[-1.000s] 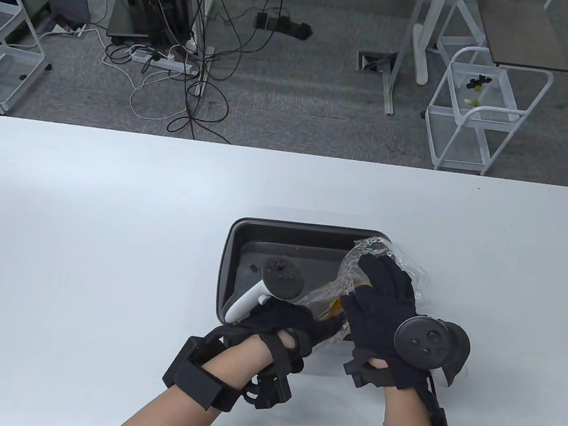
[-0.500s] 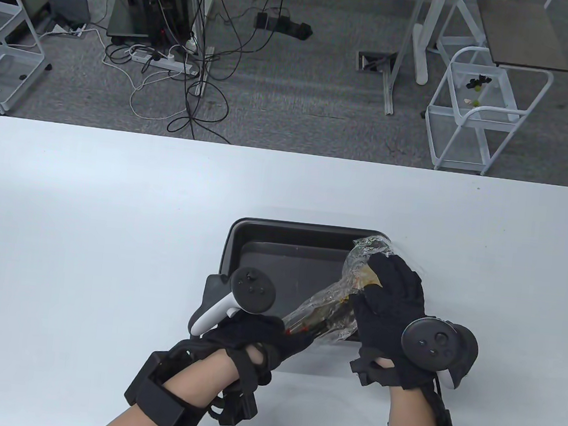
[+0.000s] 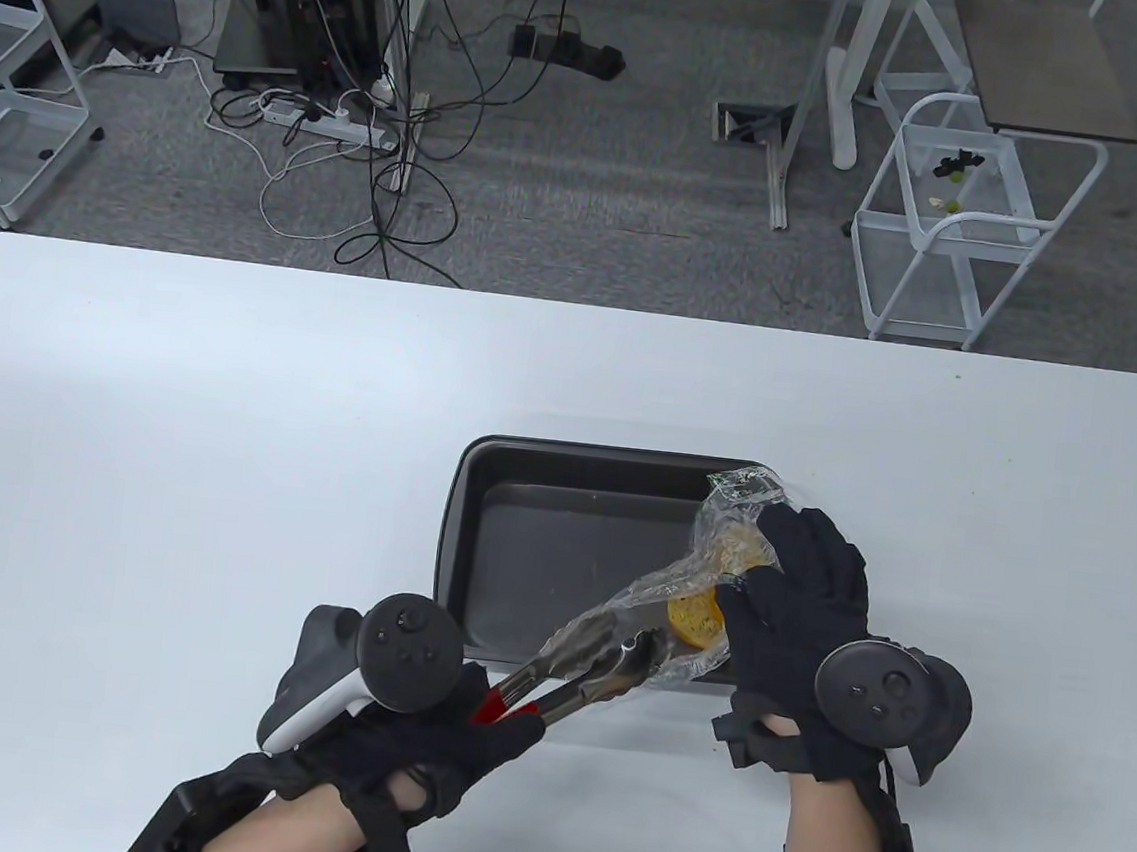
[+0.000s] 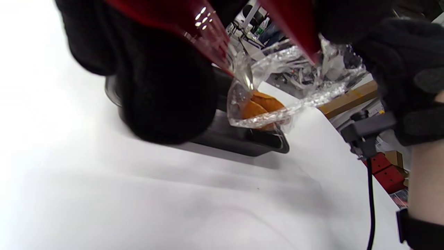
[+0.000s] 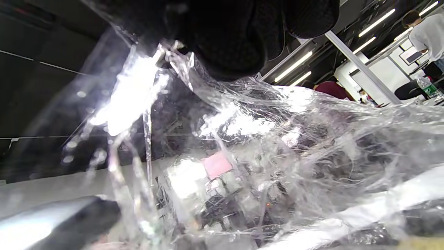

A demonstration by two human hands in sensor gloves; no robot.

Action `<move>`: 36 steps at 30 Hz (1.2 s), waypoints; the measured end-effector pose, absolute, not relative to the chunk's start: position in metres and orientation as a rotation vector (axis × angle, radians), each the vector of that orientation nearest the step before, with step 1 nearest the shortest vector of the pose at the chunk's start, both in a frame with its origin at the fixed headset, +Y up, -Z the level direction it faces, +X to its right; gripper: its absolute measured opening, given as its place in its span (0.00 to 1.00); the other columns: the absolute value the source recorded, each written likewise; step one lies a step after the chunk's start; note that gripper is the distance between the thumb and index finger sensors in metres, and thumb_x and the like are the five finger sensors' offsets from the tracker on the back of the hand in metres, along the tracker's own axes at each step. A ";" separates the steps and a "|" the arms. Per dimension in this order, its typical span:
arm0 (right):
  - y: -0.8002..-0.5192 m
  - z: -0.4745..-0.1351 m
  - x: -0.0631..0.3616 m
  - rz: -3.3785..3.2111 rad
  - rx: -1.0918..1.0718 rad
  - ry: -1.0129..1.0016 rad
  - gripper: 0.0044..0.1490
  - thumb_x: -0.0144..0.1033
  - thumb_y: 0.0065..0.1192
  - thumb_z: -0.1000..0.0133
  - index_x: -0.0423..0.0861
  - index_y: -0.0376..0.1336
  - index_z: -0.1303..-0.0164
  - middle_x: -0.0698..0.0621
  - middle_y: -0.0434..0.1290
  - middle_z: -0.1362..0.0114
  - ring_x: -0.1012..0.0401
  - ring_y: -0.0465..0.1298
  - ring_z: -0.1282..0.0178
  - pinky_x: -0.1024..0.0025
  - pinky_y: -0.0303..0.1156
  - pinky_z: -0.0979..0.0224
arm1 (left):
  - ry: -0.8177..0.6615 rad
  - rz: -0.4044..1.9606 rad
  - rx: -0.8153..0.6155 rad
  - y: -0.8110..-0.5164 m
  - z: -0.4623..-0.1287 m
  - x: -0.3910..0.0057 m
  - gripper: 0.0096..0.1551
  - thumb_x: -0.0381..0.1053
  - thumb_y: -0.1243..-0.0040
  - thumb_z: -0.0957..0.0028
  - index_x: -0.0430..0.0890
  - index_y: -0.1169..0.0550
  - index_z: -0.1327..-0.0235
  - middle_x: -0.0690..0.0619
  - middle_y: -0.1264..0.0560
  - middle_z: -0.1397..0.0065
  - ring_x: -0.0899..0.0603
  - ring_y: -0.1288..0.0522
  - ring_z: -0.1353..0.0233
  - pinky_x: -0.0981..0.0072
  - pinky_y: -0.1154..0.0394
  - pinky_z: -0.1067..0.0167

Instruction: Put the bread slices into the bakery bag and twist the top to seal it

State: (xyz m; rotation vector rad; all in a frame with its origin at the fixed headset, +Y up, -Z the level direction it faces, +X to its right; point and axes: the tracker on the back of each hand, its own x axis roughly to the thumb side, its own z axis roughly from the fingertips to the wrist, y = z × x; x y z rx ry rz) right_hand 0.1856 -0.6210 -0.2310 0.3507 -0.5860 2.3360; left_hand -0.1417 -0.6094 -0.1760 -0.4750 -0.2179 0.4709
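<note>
Left hand [image 3: 438, 735] grips red-handled tongs [image 3: 570, 672], tips inside the mouth of the clear bag [image 3: 705, 570]. Right hand [image 3: 797, 609] clutches the bag over the right end of the dark tray [image 3: 462, 536] on the white tabletop [image 3: 174, 458]. Bread slices [image 3: 696, 614] lie inside the bag.

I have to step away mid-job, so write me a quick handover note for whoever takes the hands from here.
Left hand: grips the red-handled metal tongs, whose tips sit at the bag's mouth, holding nothing.
Right hand: holds the clear crinkled plastic bakery bag over the right end of the black rectangular tray.
Done: golden-brown bread slices are inside the bag; the tray's visible floor shows none.
Left: draw the tongs clear and set them down, check the part of the tray hidden under the bag for any slice, then gather the bag's top and twist it shut.
</note>
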 end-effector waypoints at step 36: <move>-0.609 -0.210 0.271 2.035 -0.047 -0.916 0.26 0.38 0.68 0.46 0.25 0.76 0.69 0.28 0.69 0.25 0.27 0.61 0.26 0.24 0.48 0.28 | -0.240 0.173 -0.062 -0.644 -0.286 -0.189 0.53 0.76 0.36 0.56 0.39 0.26 0.29 0.40 0.15 0.42 0.41 0.12 0.54 0.44 0.25 0.32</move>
